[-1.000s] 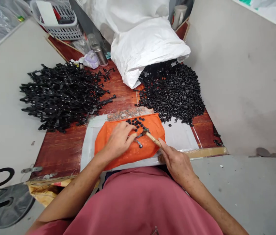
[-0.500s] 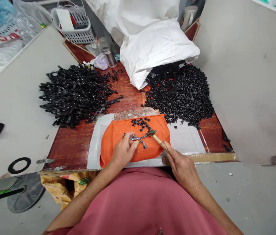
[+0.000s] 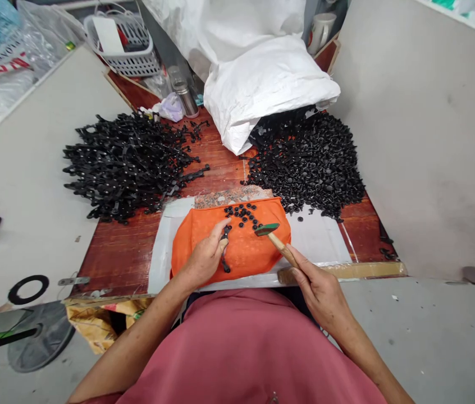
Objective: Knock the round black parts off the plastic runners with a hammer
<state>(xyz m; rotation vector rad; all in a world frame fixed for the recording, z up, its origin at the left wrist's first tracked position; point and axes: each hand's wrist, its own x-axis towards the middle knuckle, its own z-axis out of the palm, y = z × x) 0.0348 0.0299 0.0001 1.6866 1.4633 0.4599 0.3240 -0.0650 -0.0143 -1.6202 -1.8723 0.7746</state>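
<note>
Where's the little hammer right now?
In the head view, the hammer is in the right hand, its green head over the orange cloth, near small black pieces.

A light-grey plastic basket with slotted walls (image 3: 138, 64) sits at the far left, a flat white rectangular piece (image 3: 108, 35) at its left part; right of it and nearer stands a silver metal bottle with a clear top (image 3: 187, 100) — a crumpled pale-purple plastic bag (image 3: 170, 108) just to its left; a white mug (image 3: 320, 33) is at the far right; at the near left are a flat black ring (image 3: 13, 296), a round dark-grey base (image 3: 54, 345) and, to their right, a crumpled yellow sack (image 3: 90, 328).
</note>
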